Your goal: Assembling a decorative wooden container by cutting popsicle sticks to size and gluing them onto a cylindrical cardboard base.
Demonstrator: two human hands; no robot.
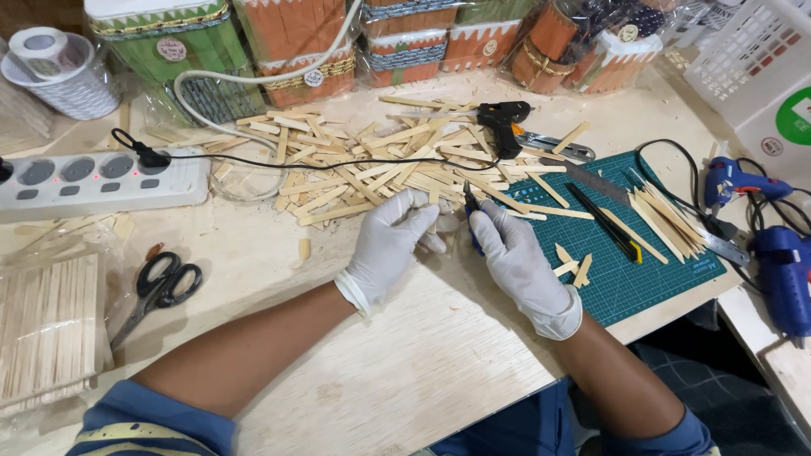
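— Between the two gloved hands, what is there?

— A small wooden stick (436, 211). The left hand (389, 245) pinches it in curled fingers, and the right hand (515, 257) is closed round a dark-handled cutting tool (470, 207) whose tip stands just beside that stick.

— And the rest of the sticks?

— Just beyond both hands lies a loose heap of cut wooden sticks (380, 165) on the pale worktop (405, 363). A black glue gun (503, 125) rests at the far edge of the heap, and a thin black cable (279, 160) crosses over it.

— What lies to the right of the right hand?

— A green cutting mat (642, 279), close by that hand. On it are two short stick pieces (574, 263), a black-and-yellow utility knife (606, 224), a metal ruler (591, 179) and a bundle of long sticks (667, 218). Farther right are two blue glue guns (781, 262).

— And to the left?

— Well apart from the left hand, black-handled scissors (160, 287), a stack of uncut sticks (46, 325), and a white power strip (97, 181) beyond them.

— Anything at the back?

— A row of wrapped stick-built boxes (296, 51), green and orange, well beyond the heap.
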